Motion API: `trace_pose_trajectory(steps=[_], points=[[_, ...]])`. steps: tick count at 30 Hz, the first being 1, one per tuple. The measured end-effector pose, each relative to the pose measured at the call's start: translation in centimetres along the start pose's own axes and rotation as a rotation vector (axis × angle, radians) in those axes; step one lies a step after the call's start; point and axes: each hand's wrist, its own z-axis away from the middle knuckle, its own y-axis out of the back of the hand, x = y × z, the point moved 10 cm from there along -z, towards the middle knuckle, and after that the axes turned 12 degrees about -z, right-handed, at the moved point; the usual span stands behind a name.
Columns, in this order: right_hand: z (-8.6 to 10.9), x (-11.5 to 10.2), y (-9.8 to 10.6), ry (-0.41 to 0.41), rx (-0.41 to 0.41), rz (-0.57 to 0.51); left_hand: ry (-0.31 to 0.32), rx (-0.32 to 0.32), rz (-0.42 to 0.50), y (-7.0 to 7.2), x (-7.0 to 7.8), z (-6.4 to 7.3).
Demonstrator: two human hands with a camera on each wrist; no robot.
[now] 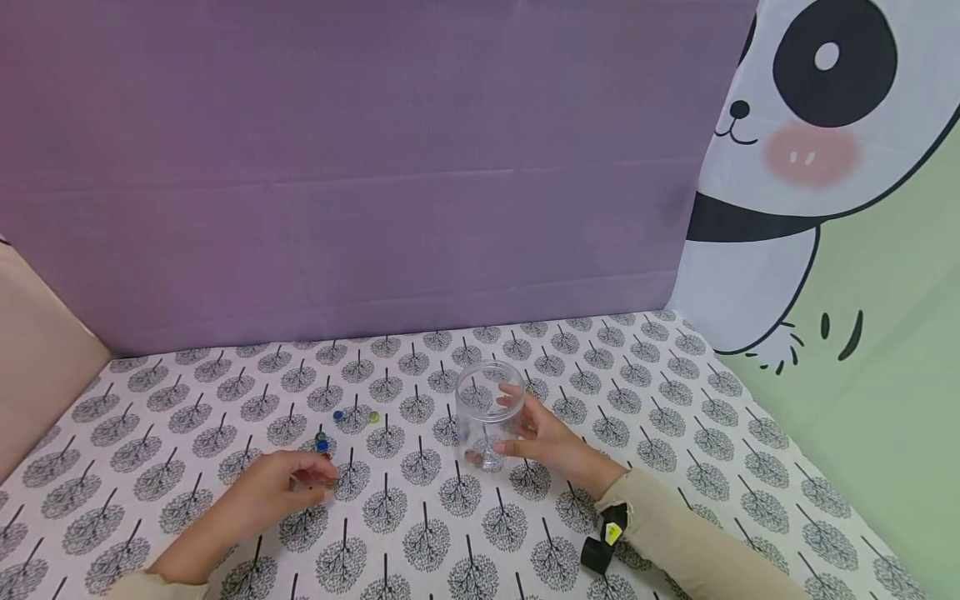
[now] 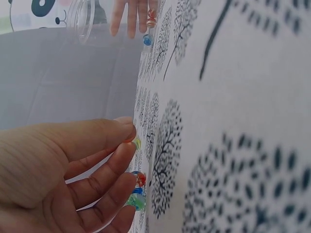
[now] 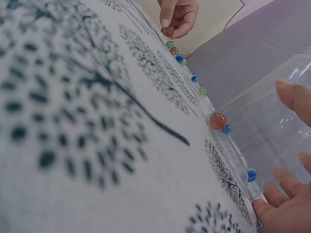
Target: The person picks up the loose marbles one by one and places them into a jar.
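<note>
My left hand (image 1: pixel 281 487) is just above the cloth at the left, pinching a reddish-brown marble (image 3: pixel 167 31) between thumb and fingertips. Beyond that hand lie loose glass marbles: a blue one (image 1: pixel 338 415), a yellow-green one (image 1: pixel 373 417) and a small cluster of blue, green and red ones. A clear round jar (image 1: pixel 480 417) stands upright at the middle, its top uncovered. My right hand (image 1: pixel 543 442) holds it from the right side, thumb in front and fingers behind. At the jar's bottom sit an orange-red marble (image 3: pixel 217 121) and blue marbles (image 3: pixel 251 175).
A white cloth (image 1: pixel 420 542) with grey tree prints covers the table. Behind it rises a purple backdrop (image 1: pixel 360 208). On the right is a green panel with a panda picture (image 1: pixel 757 283). A black device (image 1: pixel 600 550) is strapped at my right wrist.
</note>
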Motion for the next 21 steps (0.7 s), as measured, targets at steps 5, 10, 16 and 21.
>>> trace_pose_trajectory(steps=[5, 10, 16, 21], points=[[0.0, 0.0, 0.0, 0.004, 0.0, 0.003, 0.008, 0.003, -0.008, -0.2, 0.0, -0.1], [0.0, 0.0, 0.0, 0.007, -0.003, -0.001, 0.013, -0.005, -0.015, -0.3, 0.3, -0.2], [0.0, 0.1, 0.0, 0.007, -0.002, 0.007, 0.013, -0.004, -0.037, -0.4, 0.9, -0.6], [0.0, 0.1, 0.0, 0.001, -0.001, 0.003, 0.011, 0.008, -0.018, -0.4, 1.3, -1.1]])
